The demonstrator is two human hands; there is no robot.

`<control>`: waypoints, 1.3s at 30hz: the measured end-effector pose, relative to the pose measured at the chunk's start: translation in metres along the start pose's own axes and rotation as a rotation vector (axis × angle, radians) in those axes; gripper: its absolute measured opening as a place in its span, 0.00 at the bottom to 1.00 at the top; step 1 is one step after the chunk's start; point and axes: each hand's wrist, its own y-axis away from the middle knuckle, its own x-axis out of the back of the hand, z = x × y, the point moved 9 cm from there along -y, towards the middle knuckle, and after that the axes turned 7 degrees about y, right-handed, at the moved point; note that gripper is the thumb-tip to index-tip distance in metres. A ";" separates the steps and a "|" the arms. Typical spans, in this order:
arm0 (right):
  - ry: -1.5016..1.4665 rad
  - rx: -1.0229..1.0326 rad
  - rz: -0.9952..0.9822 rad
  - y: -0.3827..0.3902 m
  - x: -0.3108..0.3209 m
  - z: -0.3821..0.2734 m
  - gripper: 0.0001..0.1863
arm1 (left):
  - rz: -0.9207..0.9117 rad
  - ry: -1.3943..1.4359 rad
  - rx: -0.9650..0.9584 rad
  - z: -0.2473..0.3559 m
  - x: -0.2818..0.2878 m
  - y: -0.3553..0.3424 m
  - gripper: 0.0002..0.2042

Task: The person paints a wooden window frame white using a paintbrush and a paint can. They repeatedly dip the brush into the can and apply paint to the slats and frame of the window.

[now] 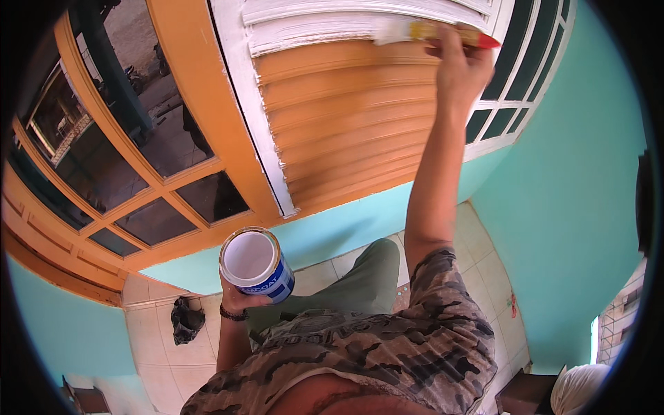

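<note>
Gripping the brush [434,30] by its handle, your right hand [463,75] holds it along the louvred slats [346,119], likely to follow their length; motion blur hides whether the bristles touch. Your left hand [238,299] clasps the paint can [271,281] upright, lower down, presumably keeping its open mouth level and reachable.

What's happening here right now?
A person's right hand holds a brush, slightly blurred, its white bristles by the white upper slats of a louvred panel. The slats below are orange. The left hand holds an open can, pale inside; how much paint it contains, I can't tell. The window frame to the left is orange.
</note>
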 end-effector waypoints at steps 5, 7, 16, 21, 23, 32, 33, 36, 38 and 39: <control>0.598 0.526 0.037 0.029 -0.028 -0.083 0.07 | 0.023 0.032 -0.012 0.015 0.001 -0.009 0.56; 0.776 0.683 -0.162 0.074 -0.090 -0.094 0.07 | 0.013 0.012 0.001 0.011 0.012 -0.009 0.55; 0.316 0.622 -0.362 0.183 -0.127 -0.157 0.17 | 0.048 0.010 -0.053 0.025 0.019 0.006 0.56; 0.279 0.536 -0.261 0.157 -0.101 -0.146 0.13 | 0.072 0.014 0.030 0.021 0.028 0.028 0.57; 0.306 0.617 -0.403 0.154 -0.120 -0.144 0.13 | 0.074 -0.030 0.001 0.026 0.027 0.028 0.57; 0.268 0.511 -0.565 0.131 -0.120 -0.141 0.14 | 0.049 -0.016 0.014 0.022 0.035 0.032 0.56; 0.246 0.497 -0.601 0.133 -0.120 -0.139 0.14 | 0.064 -0.002 -0.002 0.023 0.034 0.033 0.56; 0.206 0.516 -0.593 0.123 -0.116 -0.140 0.15 | 0.077 0.008 -0.032 0.024 0.033 0.031 0.56; 0.199 0.490 -0.604 0.119 -0.117 -0.135 0.16 | 0.041 -0.017 -0.002 0.021 0.036 0.030 0.57; 0.199 0.453 -0.635 0.118 -0.121 -0.131 0.16 | 0.056 -0.010 -0.012 0.020 0.036 0.031 0.57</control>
